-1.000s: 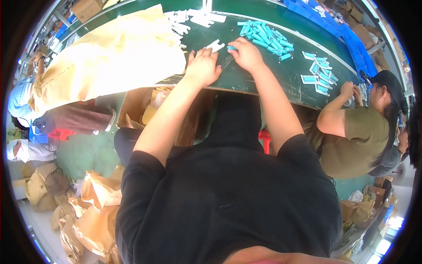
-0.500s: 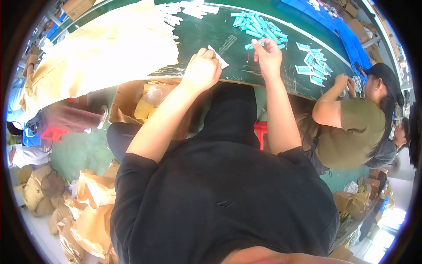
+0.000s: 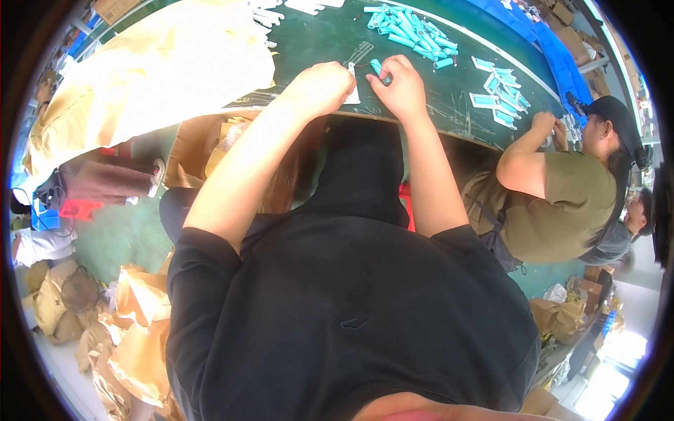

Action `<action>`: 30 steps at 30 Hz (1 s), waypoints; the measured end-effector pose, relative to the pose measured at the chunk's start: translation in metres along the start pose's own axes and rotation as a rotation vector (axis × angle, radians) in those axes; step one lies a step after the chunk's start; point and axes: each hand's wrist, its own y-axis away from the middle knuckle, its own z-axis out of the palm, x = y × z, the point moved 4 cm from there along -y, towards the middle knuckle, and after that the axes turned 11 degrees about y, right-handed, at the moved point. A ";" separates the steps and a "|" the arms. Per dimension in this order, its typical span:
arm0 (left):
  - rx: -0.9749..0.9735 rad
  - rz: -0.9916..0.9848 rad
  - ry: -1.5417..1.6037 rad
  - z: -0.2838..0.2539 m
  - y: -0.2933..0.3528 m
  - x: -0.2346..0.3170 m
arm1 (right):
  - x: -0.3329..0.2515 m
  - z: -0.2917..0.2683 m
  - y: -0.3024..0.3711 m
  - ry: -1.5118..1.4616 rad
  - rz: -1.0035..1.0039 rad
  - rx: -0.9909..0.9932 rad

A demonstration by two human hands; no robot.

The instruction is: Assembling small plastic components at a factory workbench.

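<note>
At table's [image 3: 309, 42] near side, teal cyl. [image 3: 376, 67] w/ thin wire is pinched btwn R hand's [image 3: 401, 88] thumb & fingers; L hand [image 3: 326, 84], fingers curled in, grips white piece [image 3: 353, 92] just left. Tabletop dk green, scratched; floor [image 3: 123, 231] green too. Far: teal pile [image 3: 407, 31]; right: white frames [image 3: 484, 102] w/ teal cyls, co-worker [image 3: 576, 189]; left: big brown paper [image 3: 161, 63] hides tabletop

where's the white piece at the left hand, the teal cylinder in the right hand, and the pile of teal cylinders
White piece [image 3: 354, 96]: head view, on its near end.
Held teal cylinder [image 3: 376, 67]: head view, on its exposed far end.
Teal cylinder pile [image 3: 411, 31]: head view, near the pile's middle.
</note>
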 end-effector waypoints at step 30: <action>0.289 0.192 0.299 0.010 -0.003 -0.033 | 0.006 -0.001 0.003 -0.054 -0.089 -0.006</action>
